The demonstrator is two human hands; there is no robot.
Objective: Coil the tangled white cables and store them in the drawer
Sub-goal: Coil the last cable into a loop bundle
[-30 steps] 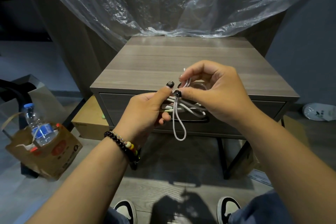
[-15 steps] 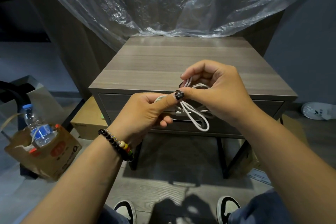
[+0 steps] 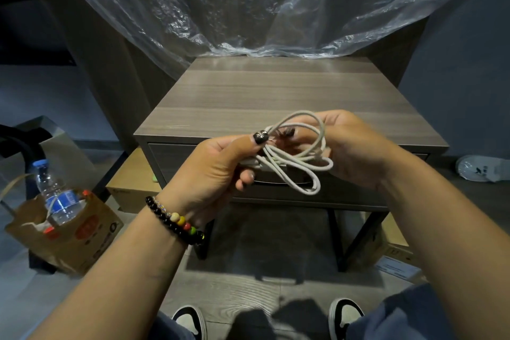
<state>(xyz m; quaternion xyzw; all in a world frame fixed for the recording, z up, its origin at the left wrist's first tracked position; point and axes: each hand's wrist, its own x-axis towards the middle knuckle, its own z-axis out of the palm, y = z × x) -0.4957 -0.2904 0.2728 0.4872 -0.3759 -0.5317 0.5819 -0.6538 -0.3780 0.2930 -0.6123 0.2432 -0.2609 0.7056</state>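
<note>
The fingers of the right hand (image 3: 356, 152) were mostly hidden behind its own palm and the loops, so I could only tell that it was curled around the far side of the white cable (image 3: 296, 155). The plug ends were hard to make out, buried somewhere by the left hand (image 3: 218, 168), whose thumb pinched the bundle against its curled fingers. The cable hung in the air between both hands, just in front of the nightstand (image 3: 276, 97) and over its drawer (image 3: 176, 163), which was closed and partly blocked from view. The loose coil ran longest left to right, with one loop rising above the thumb and another drooping down toward the floor. A beaded bracelet (image 3: 176, 221) sat on the left wrist.
</note>
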